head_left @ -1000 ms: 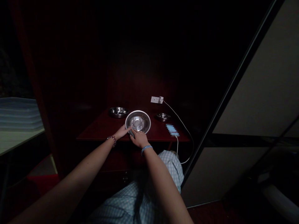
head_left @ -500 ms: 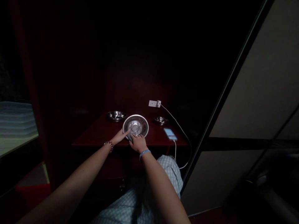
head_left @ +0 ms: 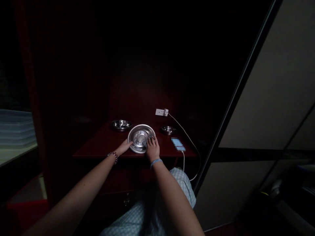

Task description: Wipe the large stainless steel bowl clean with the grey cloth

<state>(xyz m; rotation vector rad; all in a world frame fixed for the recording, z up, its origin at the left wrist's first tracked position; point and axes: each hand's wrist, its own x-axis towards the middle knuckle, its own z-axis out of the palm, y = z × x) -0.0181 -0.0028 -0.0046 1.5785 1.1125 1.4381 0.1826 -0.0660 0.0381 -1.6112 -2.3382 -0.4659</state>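
In the head view, the left hand [head_left: 123,147] lies flat and open against the rim of a steel bowl [head_left: 138,136], while the right hand [head_left: 153,149] curls its fingers over the far side. The bowl sits near the front edge of the table [head_left: 98,147]. A slip or uneven push could tip it over that edge or knock it into the smaller bowl [head_left: 168,130].

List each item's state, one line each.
large steel bowl, under both hands
left hand, fingertips against the bowl's rim
right hand, fingers over the rim
left small steel bowl, upright, untouched
right small steel bowl, upright, untouched
phone, pixelated, cable plugged in
white socket, plug in it
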